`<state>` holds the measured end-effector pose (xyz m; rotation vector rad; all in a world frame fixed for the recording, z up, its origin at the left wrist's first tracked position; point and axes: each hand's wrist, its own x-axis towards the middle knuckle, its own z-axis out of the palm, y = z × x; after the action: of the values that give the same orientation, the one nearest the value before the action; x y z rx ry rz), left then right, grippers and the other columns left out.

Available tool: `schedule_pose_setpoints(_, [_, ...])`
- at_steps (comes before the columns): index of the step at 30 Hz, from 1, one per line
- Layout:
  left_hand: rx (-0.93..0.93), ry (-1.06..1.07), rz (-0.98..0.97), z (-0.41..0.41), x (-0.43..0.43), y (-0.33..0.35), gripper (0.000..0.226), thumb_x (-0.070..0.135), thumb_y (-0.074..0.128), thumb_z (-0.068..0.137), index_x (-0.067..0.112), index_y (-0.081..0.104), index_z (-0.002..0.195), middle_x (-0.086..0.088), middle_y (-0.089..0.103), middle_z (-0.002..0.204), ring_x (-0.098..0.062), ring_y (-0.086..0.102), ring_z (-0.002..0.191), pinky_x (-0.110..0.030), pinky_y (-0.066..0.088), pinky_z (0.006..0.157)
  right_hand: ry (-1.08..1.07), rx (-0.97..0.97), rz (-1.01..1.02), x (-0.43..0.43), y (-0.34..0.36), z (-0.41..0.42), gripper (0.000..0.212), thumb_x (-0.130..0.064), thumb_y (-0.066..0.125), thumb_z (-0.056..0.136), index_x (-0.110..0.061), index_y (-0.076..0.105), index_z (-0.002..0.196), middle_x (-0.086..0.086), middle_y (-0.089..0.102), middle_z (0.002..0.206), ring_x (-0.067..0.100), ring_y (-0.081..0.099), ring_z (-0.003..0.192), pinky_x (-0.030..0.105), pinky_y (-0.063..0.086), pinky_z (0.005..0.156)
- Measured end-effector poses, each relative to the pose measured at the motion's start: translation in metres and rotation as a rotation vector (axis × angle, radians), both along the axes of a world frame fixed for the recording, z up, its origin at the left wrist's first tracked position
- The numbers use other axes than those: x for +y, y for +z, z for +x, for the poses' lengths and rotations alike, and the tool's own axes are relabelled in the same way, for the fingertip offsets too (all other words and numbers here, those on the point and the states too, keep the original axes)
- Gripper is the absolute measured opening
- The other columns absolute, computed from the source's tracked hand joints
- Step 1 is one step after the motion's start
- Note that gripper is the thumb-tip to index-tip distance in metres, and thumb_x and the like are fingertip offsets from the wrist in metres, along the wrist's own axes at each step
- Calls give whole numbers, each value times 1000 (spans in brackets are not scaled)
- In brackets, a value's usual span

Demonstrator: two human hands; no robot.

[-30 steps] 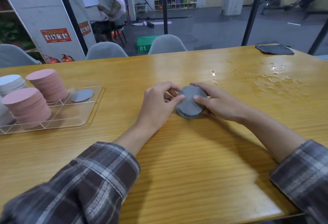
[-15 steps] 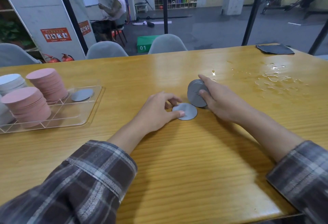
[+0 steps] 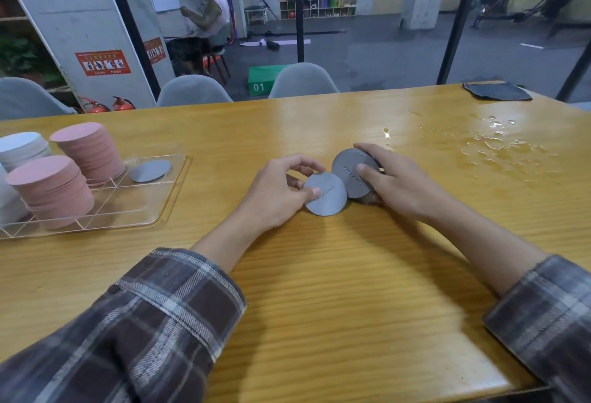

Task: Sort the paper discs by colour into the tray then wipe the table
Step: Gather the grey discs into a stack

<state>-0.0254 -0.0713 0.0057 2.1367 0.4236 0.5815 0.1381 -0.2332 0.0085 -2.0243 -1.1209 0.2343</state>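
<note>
**Landmark:** the clear tray [image 3: 174,193], at the left of the worktop [image 3: 319,290].

**Left hand** [image 3: 278,193]: right of the tray. Its grip is clamped on a single grey disc [image 3: 324,196], with the thumb on the top face and the fingers curled at the far edge. A one-sheet pinch of this kind is judged to separate the disc for transfer.

**Right hand** [image 3: 403,183]: further right of the tray, just beside the left hand. Its grip is closed round the grey stack [image 3: 351,175], with the thumb across the front face. The stack is held tilted on edge and overlaps the single disc in view. The tilt likely presents the front disc so that it can be peeled off.

**Tray contents:**
- Two pink stacks [image 3: 86,150] stand in the tray.
- A white stack [image 3: 22,147] stands at its left end.
- One grey disc in the tray [image 3: 150,171] lies flat in the far right compartment, which is judged to be the grey destination.

**Well right of the tray:**
- Spilled water [image 3: 499,147] lies on the worktop.
- A dark cloth [image 3: 495,91] lies at the far corner, untouched.
- Wiping is not yet begun. Sorting takes priority, presumably to keep the paper dry.
</note>
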Motion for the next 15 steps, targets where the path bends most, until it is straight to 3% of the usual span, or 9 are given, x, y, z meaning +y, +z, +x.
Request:
schedule_pose_setpoints(1, [-4,2,-1,0,0,0,33,11,79,87,35,73,109,9,69,108,-15,67,84,-32,60,85,0,25,6,1,0,-1,47,-28,48,107,-27,42,153,5,61,122,10,66,74,20,53,61])
schedule_pose_setpoints(3, [-11,-4,18,0,-1,0,38,10,76,90,39,71,115,7,68,106,-10,66,84,-32,60,83,5,34,14,2,-1,-2,48,-28,48,107,-29,39,155,2,61,113,4,61,54,19,47,51])
schedule_pose_setpoints(7, [-52,56,50,2,-6,0,31,16,73,91,41,73,109,6,69,96,-21,69,81,-39,62,78,52,36,15,2,-1,-6,54,-30,48,107,-32,32,158,0,61,106,8,60,59,38,58,59])
schedule_pose_setpoints(9, [-92,105,26,3,-8,0,19,21,76,90,36,73,101,4,71,90,-27,71,73,-42,62,73,55,43,13,2,-1,-6,54,-30,48,107,-31,32,159,3,62,105,11,60,60,40,58,61])
schedule_pose_setpoints(13, [-132,168,28,3,-10,-1,11,26,80,89,25,70,93,5,76,73,-9,72,70,-19,55,67,67,64,19,3,-1,-7,53,-32,49,107,-32,32,158,17,66,108,17,60,62,41,58,64])
schedule_pose_setpoints(15, [-127,198,23,5,-10,-2,11,28,81,88,24,70,90,8,76,71,-7,72,71,-18,53,68,79,68,25,4,-1,-8,52,-32,49,107,-32,33,157,18,66,109,17,60,61,42,59,64])
